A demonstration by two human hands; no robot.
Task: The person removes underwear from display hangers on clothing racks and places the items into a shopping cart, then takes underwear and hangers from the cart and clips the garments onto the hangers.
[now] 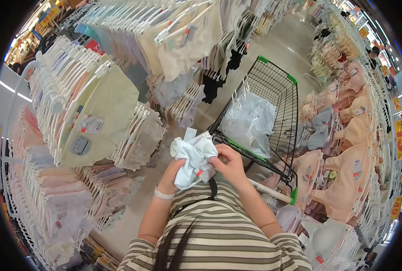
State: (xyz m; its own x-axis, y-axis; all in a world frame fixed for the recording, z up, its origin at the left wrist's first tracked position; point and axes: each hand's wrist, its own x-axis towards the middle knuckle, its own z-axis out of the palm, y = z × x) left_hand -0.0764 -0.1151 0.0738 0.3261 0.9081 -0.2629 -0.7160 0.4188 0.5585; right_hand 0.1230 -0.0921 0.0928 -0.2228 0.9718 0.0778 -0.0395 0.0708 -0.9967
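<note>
A pale blue pair of underpants (pixel 193 158), bunched up, is held in front of my body between both hands. Round its left side the fingers of my left hand (pixel 170 177) are closed, and a white band circles that wrist. My right hand (pixel 230 165) pinches the right side near a small red-and-white tag (pixel 201 173). A white label sticks up from the top of the cloth. Just beyond my right hand stands a black wire shopping cart (pixel 280 122) with green corners. Inside the cart lie clear plastic bags (pixel 250 119) with white hangers on top.
Racks of underpants on white hangers (pixel 97 113) crowd the left side, with more hanging garments (pixel 174 40) ahead. Bras (pixel 345 180) hang densely along the right. A tiled aisle (pixel 282 43) runs away beyond the cart.
</note>
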